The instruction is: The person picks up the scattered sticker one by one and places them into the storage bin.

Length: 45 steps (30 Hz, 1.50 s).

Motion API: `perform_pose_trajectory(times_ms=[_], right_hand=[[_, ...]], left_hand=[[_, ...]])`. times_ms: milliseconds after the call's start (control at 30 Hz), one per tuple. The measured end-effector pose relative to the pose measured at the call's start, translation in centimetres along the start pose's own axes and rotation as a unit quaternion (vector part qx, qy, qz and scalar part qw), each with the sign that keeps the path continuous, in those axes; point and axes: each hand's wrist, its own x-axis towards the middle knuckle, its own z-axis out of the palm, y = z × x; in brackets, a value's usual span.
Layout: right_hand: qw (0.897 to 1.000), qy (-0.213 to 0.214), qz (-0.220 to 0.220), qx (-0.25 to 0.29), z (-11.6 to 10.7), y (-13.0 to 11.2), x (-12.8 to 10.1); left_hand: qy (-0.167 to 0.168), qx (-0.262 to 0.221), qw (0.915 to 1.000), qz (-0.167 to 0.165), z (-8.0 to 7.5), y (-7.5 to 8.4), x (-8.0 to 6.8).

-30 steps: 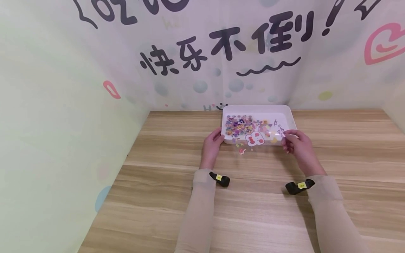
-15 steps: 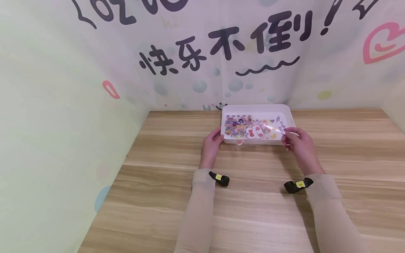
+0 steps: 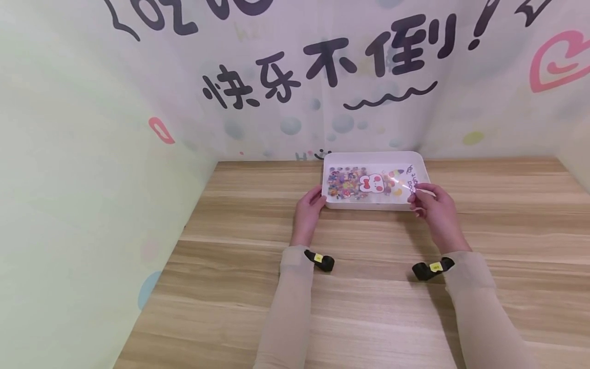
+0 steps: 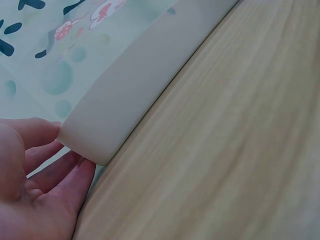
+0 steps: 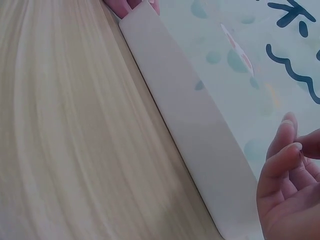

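Left hand (image 3: 308, 209) steadies the near left corner of the white tray (image 3: 419, 163), fingers curled round it; right hand (image 3: 432, 206) pinches a clear sticker sheet (image 3: 374, 184) over the tray — seemingly almost laid in, release left; tray far on the bench (image 3: 239, 266).

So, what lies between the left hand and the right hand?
In the head view, the white tray lies between the left hand and the right hand, with a sticker sheet inside it.
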Motion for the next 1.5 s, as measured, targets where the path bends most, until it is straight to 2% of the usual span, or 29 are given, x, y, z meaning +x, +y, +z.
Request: perform_pose_trajectory(times_ms=[367,633,1100,1500], right_hand=[[1.000,0.002,0.004,-0.007,0.5,-0.4,0.6],[0.999,0.003,0.008,-0.041,0.9,-0.6,1.1],[1.000,0.014,0.006,-0.012,1.7,-1.0,2.0],[0.999,0.018,0.014,-0.031,2.2,-1.5,2.7]], left_hand=[[-0.006,-0.002,0.9999,-0.009,-0.1,0.0,0.1],[-0.008,-0.010,0.9999,-0.001,-0.2,0.0,0.1],[-0.007,-0.001,1.0000,-0.003,-0.1,-0.1,0.2],[-0.004,0.003,1.0000,-0.005,-0.1,-0.1,0.2]])
